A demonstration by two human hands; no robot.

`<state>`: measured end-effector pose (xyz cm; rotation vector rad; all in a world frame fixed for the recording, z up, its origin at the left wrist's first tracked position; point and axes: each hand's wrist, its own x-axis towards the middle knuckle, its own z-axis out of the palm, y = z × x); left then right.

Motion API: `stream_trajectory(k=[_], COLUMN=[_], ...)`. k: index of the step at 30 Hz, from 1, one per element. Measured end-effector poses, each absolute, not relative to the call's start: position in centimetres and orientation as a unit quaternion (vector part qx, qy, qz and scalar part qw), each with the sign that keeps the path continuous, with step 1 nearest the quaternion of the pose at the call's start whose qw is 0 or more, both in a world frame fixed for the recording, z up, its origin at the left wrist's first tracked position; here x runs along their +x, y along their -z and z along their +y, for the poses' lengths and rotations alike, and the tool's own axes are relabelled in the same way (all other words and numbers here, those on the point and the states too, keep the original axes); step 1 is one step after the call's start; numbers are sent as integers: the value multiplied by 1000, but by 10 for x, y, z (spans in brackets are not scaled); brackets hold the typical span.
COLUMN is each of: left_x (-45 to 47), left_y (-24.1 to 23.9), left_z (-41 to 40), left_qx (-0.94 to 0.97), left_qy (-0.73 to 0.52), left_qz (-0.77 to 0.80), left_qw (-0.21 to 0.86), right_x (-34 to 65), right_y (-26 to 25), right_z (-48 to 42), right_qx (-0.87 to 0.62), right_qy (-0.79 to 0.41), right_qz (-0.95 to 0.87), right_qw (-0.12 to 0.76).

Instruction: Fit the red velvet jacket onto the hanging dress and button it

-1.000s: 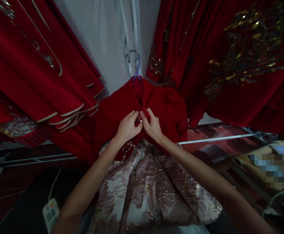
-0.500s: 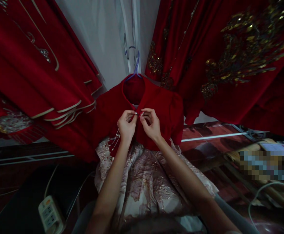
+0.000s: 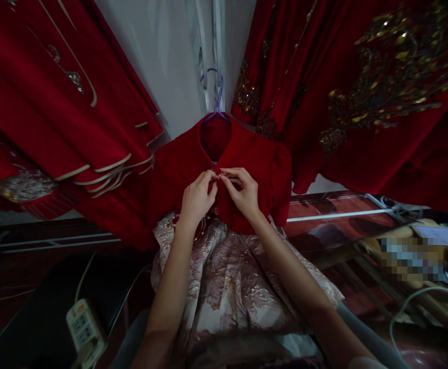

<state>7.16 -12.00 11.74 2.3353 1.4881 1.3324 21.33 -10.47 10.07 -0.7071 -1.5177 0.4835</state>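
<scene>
We're seeing big red robes [image 3: 55, 102] hanging either side of the little red jacket [image 3: 262, 169], with a pale patterned skirt [image 3: 227, 287] spreading out right below it. Both hands are meeting at the jacket's front, just under the collar, below the blue hanger [image 3: 219, 97]: left hand [image 3: 196, 200] and right hand [image 3: 243, 195] are pinching down on a tiny shiny fastener [image 3: 221, 176].
</scene>
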Motion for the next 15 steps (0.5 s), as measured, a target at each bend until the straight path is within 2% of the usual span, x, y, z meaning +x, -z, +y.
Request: stream_trajectory(k=[8, 15], left_x=[68, 68], left_y=[-126, -124], left_z=[-116, -114], left_qx=[792, 797], left_qy=[-395, -400], left_qz=[466, 451], left_qw=[12, 25], right_x=[219, 225], right_y=[-106, -109], right_z=[-106, -104], right_qx=[-340, -312], right_qy=[-190, -278], right_qz=[-687, -684], right_qw=[614, 598])
